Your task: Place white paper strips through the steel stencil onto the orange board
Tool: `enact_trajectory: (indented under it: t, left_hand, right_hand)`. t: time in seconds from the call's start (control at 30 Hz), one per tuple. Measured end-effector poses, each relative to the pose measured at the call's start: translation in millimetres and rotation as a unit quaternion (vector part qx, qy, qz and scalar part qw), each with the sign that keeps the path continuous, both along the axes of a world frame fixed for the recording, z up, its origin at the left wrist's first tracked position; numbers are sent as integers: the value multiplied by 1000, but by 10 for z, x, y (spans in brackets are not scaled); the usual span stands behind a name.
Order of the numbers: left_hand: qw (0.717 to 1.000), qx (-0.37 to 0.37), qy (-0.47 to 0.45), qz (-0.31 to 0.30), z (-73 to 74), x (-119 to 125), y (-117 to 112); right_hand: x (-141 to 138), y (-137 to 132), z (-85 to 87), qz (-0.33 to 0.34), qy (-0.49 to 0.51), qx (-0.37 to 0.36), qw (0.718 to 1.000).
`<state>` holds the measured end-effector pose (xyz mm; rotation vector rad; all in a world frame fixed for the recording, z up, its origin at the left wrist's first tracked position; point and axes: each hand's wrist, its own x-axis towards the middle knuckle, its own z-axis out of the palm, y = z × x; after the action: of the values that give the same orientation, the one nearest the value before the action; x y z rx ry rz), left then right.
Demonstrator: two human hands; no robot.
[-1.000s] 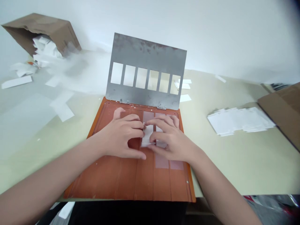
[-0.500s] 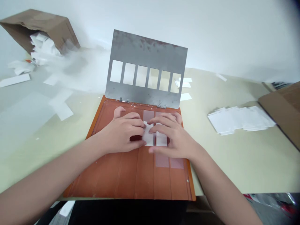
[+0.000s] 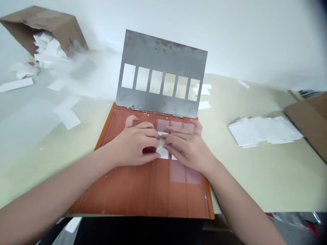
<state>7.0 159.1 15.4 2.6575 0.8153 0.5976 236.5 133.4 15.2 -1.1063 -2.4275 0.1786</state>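
Observation:
A small white card (image 3: 162,151) lies on the orange-brown board (image 3: 138,194), in one of its columns. My left hand (image 3: 139,143) holds this card at its left edge, thumb low and curled fingertips higher up. Across the card's upper right part lie the outstretched fingers of my right hand (image 3: 189,146), close together. A second white card (image 3: 174,157) is mostly hidden under the right hand. Pale translucent patches (image 3: 178,171) sit on the board around them. A hinged metal plate (image 3: 163,47) with a row of rectangular windows stands raised at the board's far edge.
At back left a cardboard box (image 3: 58,22) lies tipped with white pieces spilling out, near clear plastic (image 3: 94,78). Loose white strips (image 3: 68,119) lie on the left. A fanned stack of white cards (image 3: 265,131) and another cardboard box (image 3: 310,119) are on the right.
My right hand's fingers have come down and closer together over the card, and its thumb has drawn in. My left hand stays at the card's edge. The view has shifted slightly.

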Motion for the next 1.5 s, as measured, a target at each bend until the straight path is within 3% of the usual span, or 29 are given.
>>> enact_trajectory:
  t: [0.2,0.43,0.53,0.67,0.9,1.1,1.5]
  left_hand:
    - [999,33,-9,19,-37,-22,-46]
    - [987,145,2,62,13,-67,-109]
    - [984,175,18,43,32,-84,-174]
    - [985,166,46,2,35,-94,-286]
    - [990,133,32,-10,62,-98,-339]
    - [992,70,48,-90,22,-54,-358]
    - [996,13,43,-80,11,-43,-386]
  right_hand:
    - [-35,-8,1,-4,-3,21,1000]
    - [-44,-9,-8,-8,-5,23,1000]
    - [-48,-12,-13,-12,1,32,999]
    - [-55,-14,-14,-20,-1,24,1000]
    - [-57,-16,-16,-20,0,24,1000]
    - [-56,-11,-35,-23,8,31,999]
    - [-58,0,-48,-47,16,22,999]
